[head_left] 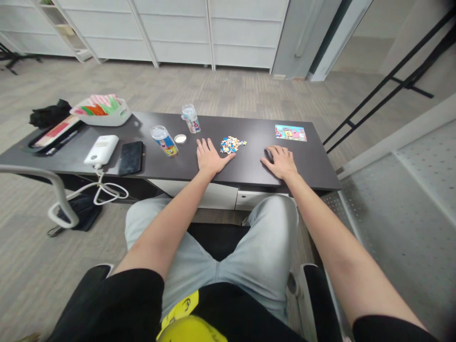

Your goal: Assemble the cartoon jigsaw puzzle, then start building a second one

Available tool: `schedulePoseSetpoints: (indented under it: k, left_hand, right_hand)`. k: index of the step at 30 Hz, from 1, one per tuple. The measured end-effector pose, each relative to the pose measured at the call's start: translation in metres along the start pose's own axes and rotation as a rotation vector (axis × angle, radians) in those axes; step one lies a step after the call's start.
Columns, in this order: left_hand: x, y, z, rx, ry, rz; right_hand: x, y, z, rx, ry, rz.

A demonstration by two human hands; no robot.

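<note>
My left hand (209,157) lies flat on the dark table (245,172), fingers spread and holding nothing. Just beyond its thumb is a heap of small jigsaw puzzle pieces (231,145), some blue, some pale brown. On the other side of the heap my right hand (280,161) rests on the tabletop with its fingers apart, slightly curved. Behind it lies a colourful cartoon picture card (290,133). To the left of my left hand stand a clear can with a cartoon print (164,141) and a second clear printed can (191,118). A round lid (180,138) lies between them.
Further left are a black phone (130,157), a white power bank (101,150) with a cable hanging over the edge, a long black tray (57,135), and a white basket (107,118) of colourful packets. A black cloth-like bundle (50,114) sits at the far left.
</note>
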State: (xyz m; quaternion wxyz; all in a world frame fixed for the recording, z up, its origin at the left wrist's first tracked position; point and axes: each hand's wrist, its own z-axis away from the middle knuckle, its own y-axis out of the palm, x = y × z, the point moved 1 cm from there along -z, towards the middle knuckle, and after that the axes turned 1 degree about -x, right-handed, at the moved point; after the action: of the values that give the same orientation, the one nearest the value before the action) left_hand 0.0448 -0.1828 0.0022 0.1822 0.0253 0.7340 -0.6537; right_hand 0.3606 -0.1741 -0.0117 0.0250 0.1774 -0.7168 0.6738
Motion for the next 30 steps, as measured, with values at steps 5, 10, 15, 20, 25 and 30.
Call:
schedulePoseSetpoints:
  k: [5, 10, 15, 20, 25, 30]
  left_hand:
    - [0.018, -0.003, 0.007, 0.065, 0.096, -0.014]
    - [0.013, 0.002, -0.003, 0.112, 0.231, 0.027]
    - [-0.005, 0.008, -0.029, 0.130, 0.296, 0.064]
    - [-0.028, 0.022, -0.061, 0.148, 0.364, 0.103]
    - [-0.045, 0.030, -0.090, 0.135, 0.426, 0.107]
    - [-0.054, 0.032, -0.116, 0.122, 0.457, 0.118]
  right_hand:
    - [0.025, 0.009, -0.030, 0.081, -0.133, -0.042]
    - [0.053, 0.022, -0.075, 0.137, -0.268, -0.143]
    - [0.052, 0.032, -0.114, 0.132, -0.309, -0.257]
    - [0.035, 0.046, -0.154, 0.060, -0.276, -0.712]
    - [0.024, 0.056, -0.184, -0.033, -0.170, -1.044]
    - [0.010, 0.055, -0.188, -0.064, -0.188, -1.154]
